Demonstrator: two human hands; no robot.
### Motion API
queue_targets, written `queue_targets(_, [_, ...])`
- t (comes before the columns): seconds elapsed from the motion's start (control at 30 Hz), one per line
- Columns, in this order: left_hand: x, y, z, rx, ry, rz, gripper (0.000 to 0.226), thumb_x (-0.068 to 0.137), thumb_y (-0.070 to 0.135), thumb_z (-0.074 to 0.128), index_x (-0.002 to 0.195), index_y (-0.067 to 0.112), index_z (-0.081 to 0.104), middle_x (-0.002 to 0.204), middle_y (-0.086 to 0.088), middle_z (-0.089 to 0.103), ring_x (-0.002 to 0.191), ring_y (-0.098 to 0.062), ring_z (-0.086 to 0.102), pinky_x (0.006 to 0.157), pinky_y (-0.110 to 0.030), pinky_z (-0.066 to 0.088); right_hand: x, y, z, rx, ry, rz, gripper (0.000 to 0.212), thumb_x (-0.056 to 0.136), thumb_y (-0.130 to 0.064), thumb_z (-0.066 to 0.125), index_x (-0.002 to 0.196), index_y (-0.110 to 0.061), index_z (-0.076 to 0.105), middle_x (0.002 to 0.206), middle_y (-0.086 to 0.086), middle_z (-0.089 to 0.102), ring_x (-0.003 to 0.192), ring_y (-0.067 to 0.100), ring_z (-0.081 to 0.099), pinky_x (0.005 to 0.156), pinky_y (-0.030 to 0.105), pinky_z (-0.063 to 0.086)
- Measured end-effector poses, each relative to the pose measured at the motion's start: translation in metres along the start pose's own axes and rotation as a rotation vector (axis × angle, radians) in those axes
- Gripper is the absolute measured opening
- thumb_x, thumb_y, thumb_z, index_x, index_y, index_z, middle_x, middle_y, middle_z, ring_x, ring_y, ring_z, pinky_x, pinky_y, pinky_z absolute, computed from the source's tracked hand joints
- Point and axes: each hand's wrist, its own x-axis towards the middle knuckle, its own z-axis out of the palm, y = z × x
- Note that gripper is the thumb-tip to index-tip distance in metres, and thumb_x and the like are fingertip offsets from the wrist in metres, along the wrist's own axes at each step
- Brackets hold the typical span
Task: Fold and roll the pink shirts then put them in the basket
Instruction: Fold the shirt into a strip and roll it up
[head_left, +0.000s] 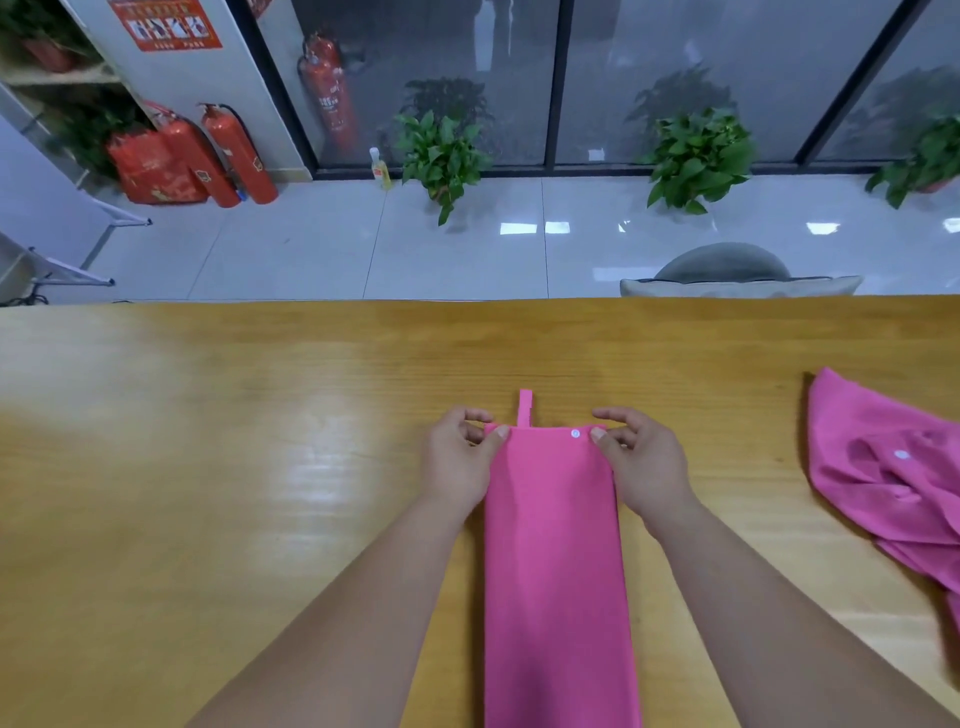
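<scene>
- Head view: a pink shirt (558, 561), folded into a long narrow strip, lies flat on the wooden table (208, 467), running from the near edge away toward the middle.
- Its far end carries a white button (575, 433) and a small pink loop (525, 408) that sticks out onto the wood.
- The left hand (460, 462) pinches the strip's far left corner between thumb and curled fingers.
- The right hand (641, 460) pinches the far right corner in the same way, just beside the button.
- A second pink shirt (888, 478) lies crumpled at the table's right edge, well apart from the strip.
- Beyond the table's far edge stand a grey chair back (722, 265), potted plants (441, 156) and red fire extinguishers (239, 156) on the tiled floor.
</scene>
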Motion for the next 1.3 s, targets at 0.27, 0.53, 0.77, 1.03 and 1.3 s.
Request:
queue_targets(0.27, [-0.045,-0.069,-0.023,0.686,-0.011,0.332,0.063,0.106,0.054,0.047,0.159,0.022,0.039,0.166,-0.001,0.035,0.154,-0.02,0.03,0.125,-0.044,0.031,-0.076,0.013,0.068,-0.63,0.262,-0.255,0.053,0.108,-0.043,0.047,0.157,-0.022,0.045,0.167,0.012,0.033,0.152,0.039,0.031,0.124,0.051,0.03])
queue_targets(0.53, [-0.097,-0.117,-0.074,1.045,-0.145,0.424,0.069,0.108,0.058,0.037,0.168,0.032,0.015,0.177,0.003,-0.003,0.163,-0.022,-0.005,0.129,-0.056,0.018,-0.07,0.038,0.093,-1.024,-0.13,-0.378,0.081,0.098,-0.084,0.019,0.167,-0.044,0.003,0.176,-0.002,-0.014,0.161,0.032,-0.02,0.126,0.066,0.005])
queue_targets(0.77, [-0.096,-0.118,-0.074,1.043,-0.137,0.418,0.07,0.105,0.056,0.044,0.167,0.032,0.022,0.177,0.003,0.004,0.164,-0.022,0.0,0.128,-0.055,0.02,-0.017,0.014,0.099,-1.072,-0.131,-0.356,0.084,0.093,-0.088,0.004,0.165,-0.047,-0.006,0.174,-0.002,-0.021,0.159,0.03,-0.027,0.126,0.065,-0.004])
queue_targets(1.03, [-0.097,-0.116,-0.075,1.072,-0.138,0.409,0.068,0.107,0.06,0.033,0.168,0.034,0.017,0.177,0.005,-0.002,0.163,-0.019,-0.007,0.13,-0.052,0.016,-0.021,0.017,0.104,-1.024,-0.113,-0.33,0.081,0.097,-0.084,0.007,0.166,-0.043,-0.008,0.175,-0.001,-0.021,0.159,0.031,-0.024,0.127,0.065,0.002])
queue_targets(1.3, [-0.098,-0.115,-0.075,1.082,-0.145,0.408,0.068,0.107,0.062,0.027,0.168,0.035,0.014,0.177,0.005,-0.004,0.163,-0.019,-0.011,0.13,-0.052,0.013,-0.137,0.057,0.089,-1.033,-0.085,-0.29,0.085,0.099,-0.082,0.026,0.168,-0.039,0.001,0.177,0.0,-0.01,0.162,0.031,-0.013,0.128,0.063,0.01])
